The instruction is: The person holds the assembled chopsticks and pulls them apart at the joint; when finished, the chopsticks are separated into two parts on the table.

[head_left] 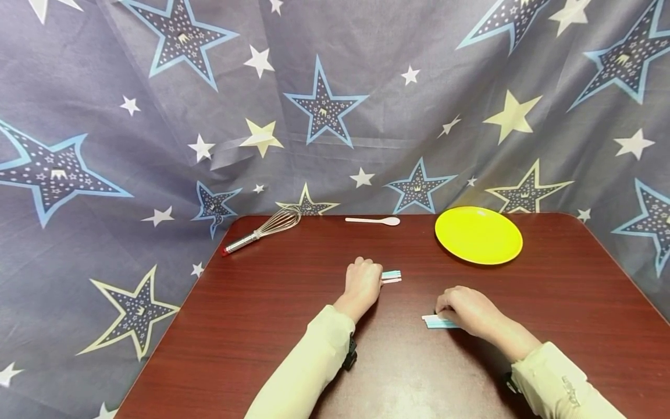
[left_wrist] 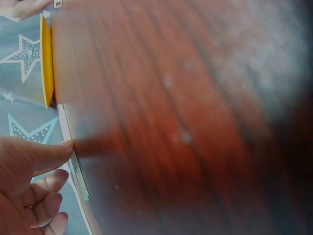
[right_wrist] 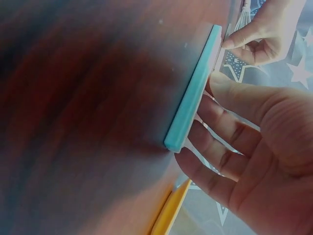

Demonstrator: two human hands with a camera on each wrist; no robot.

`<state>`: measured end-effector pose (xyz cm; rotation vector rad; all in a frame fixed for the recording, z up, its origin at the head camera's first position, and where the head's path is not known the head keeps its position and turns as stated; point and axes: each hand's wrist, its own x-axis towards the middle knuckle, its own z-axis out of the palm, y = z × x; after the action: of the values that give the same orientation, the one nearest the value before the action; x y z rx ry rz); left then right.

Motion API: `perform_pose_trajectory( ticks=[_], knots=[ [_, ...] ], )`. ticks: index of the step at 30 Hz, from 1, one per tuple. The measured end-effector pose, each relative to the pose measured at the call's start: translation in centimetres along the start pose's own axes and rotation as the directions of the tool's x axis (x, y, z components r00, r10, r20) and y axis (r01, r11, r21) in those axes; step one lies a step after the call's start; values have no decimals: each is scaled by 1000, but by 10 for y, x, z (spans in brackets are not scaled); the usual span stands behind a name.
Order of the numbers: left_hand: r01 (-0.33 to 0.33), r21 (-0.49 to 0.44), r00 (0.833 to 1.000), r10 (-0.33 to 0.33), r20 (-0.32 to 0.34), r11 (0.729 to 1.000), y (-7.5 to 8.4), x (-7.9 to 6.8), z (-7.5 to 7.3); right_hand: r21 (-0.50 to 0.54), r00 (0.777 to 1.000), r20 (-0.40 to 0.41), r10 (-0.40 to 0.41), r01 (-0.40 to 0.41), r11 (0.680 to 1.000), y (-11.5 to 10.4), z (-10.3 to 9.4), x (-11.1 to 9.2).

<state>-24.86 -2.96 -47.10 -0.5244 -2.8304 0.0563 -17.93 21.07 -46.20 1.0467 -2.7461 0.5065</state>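
Note:
My left hand (head_left: pixel 363 283) is at mid-table, pinching a slim teal-and-white piece (head_left: pixel 392 274) whose end sticks out to the right. In the left wrist view the thumb lies against a pale, thin edge of that piece (left_wrist: pixel 65 128), the other fingers curled behind. Nearer and further right, my right hand (head_left: pixel 473 314) holds a second flat teal-and-white piece (head_left: pixel 437 322), which points left. Up close in the right wrist view, this piece is a long teal slab (right_wrist: pixel 191 95) over a white layer, with thumb and fingers along its white side. Both pieces are low at the tabletop.
A yellow plate (head_left: pixel 478 235) stands at the back right. By the far edge lies a white spoon (head_left: pixel 373 221), and at the back left a wire whisk (head_left: pixel 262 230) with a red-tipped handle. Behind the brown table (head_left: pixel 293 273) hangs a grey star-patterned cloth (head_left: pixel 345 169).

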Motion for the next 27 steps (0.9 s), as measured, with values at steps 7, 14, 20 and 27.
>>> perform_pose_trajectory(
  ticks=[7,14,20,27],
  knots=[
    [20,-2,1000,-20,20,1000,2,1,2,7,1000,-13,-3,3,1000,0,0,-1],
    [37,0,998,-37,47,999,4,2,0,1,1000,-22,10,-10,1000,1,-1,-4],
    [37,2,999,-37,29,999,4,3,-1,11,1000,-13,27,-27,1000,2,-2,-5],
    [44,9,998,-44,39,999,4,3,0,23,1000,-7,27,-27,999,2,-1,-5]
  ],
)
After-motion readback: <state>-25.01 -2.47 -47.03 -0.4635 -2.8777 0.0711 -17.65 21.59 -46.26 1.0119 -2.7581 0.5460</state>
